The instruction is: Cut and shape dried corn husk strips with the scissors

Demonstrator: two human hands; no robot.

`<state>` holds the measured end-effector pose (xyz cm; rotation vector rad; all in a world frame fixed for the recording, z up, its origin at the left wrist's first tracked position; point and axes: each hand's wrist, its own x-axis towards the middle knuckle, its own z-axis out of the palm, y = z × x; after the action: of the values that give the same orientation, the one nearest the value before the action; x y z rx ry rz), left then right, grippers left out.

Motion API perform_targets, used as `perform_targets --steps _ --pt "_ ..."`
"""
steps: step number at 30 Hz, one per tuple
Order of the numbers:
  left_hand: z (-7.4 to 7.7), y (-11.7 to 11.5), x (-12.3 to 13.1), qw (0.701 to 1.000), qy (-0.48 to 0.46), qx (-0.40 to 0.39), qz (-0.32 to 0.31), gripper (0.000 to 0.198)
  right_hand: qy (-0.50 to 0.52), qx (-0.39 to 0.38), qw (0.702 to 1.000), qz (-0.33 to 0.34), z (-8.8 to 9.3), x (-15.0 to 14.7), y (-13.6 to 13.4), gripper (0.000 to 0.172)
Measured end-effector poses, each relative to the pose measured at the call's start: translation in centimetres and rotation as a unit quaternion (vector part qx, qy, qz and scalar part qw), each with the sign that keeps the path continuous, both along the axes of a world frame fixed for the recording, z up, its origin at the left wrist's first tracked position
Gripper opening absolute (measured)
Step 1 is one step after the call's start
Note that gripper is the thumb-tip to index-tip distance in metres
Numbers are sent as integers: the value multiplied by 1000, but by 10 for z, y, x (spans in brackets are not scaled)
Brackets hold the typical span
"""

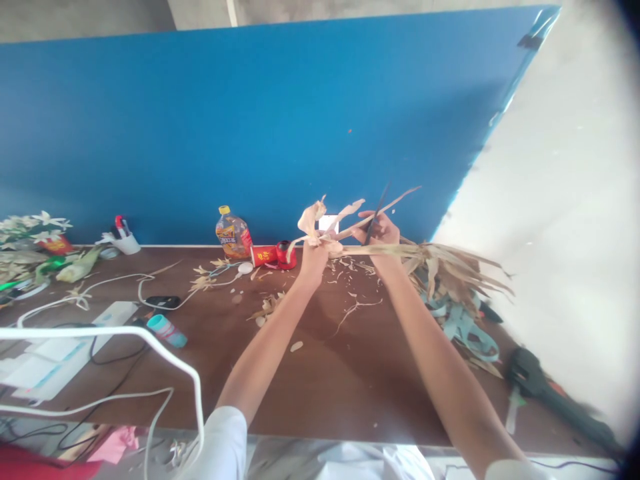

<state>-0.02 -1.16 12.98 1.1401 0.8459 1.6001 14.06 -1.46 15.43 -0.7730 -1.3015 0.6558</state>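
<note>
Dried husk pieces [311, 220], pale and curled, are gripped in my left hand [317, 252], whose fingers are closed round their base. My right hand [383, 232] is closed on a dark, thin blade-like tool [376, 217], which points upward. Long husk strips run between the two hands, and one narrow strip reaches up to the right past the tool. Behind my right wrist lies a bundle of dry husk leaves [450, 263]. Small husk scraps [350, 267] are scattered on the brown table below the hands.
A bottle [233, 233] and a red can [265, 255] stand and lie near the blue partition [280, 133]. Cables, a power strip [75, 353] and a white tube frame [185, 365] are at left. A glue gun [555, 397] and light-blue ribbon [470, 330] lie right.
</note>
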Motion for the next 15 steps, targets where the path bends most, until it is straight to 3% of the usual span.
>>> perform_targets --steps 4,10,15 --pt "3 2 1 998 -56 -23 -5 20 -44 13 997 63 9 7 -11 43" --pt "5 0 -3 995 -43 -21 -83 40 -79 -15 983 163 19 22 -23 49" --pt "-2 5 -7 992 -68 -33 -96 43 -67 -24 989 130 13 29 -16 47"
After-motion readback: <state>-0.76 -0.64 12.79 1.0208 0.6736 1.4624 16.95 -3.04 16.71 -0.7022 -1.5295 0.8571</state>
